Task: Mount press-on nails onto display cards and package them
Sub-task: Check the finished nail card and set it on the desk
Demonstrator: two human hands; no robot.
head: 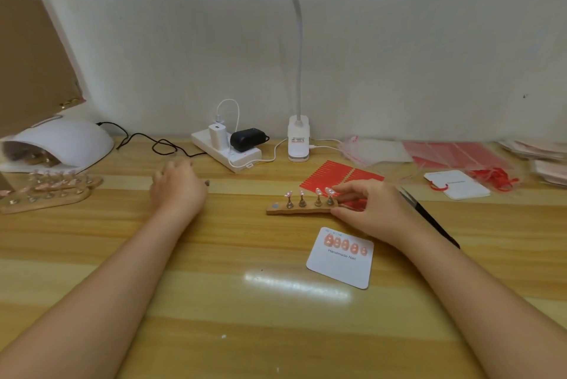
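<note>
The press-on nails point(316, 192) stand on small metal pegs along a wooden holder point(300, 208) at mid-bench, just beyond the display card point(340, 257), which lies flat with five nails already stuck in a row above its printed line. The holder's long axis runs left to right, tilted slightly so its left end sits nearer; four pegs carry nails, tips pointing up and a little far, and the leftmost spot is bare. The card's nail row slopes down to the right, the card turned a little clockwise.

The right hand point(371, 210) holds the holder's right end, thumb at the near edge, fingers point(346, 191) stretched over the far side, touching or almost touching the rightmost nail. The left hand point(176, 187) hovers or rests far left with fingers loosely curled, holding nothing.

The risks, as I judge them: a sideways nudge could tip a nail off its peg, or drag the light holder across the bench point(214, 286). A nail pressed crooked onto the card would spoil the row. The tweezers point(429, 219) lying under the right wrist could be knocked away.
</note>
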